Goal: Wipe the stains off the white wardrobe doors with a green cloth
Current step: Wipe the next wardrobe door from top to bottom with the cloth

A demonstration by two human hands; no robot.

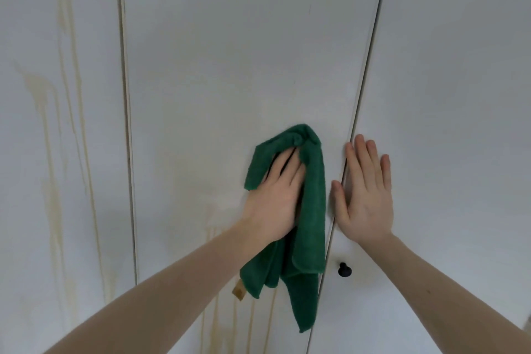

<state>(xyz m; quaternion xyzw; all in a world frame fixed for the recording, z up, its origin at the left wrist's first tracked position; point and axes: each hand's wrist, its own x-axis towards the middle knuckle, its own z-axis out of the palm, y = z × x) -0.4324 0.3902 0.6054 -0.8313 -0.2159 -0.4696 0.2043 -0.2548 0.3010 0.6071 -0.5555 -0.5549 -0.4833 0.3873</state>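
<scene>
Filling the whole view are three white doors (230, 52) set side by side, parted by two thin vertical gaps. The left door (57, 152) carries long yellowish drip stains (53, 181) running down it; the middle door shows fainter streaks (212, 310) low down and a pale smear beside the left hand. A small black knob (344, 269) sits on the right door (459, 95) just beside the gap. The left hand (275, 198) presses the green cloth (311, 210) flat against the middle door, its grip closed over the upper folds, fingers tucked into the fabric. The rest of the cloth hangs loose below the wrist, a tan tag (239, 290) at its lower left edge. The right hand (366, 195) lies open, palm flat on the right door, thumb across the gap, holding nothing.
</scene>
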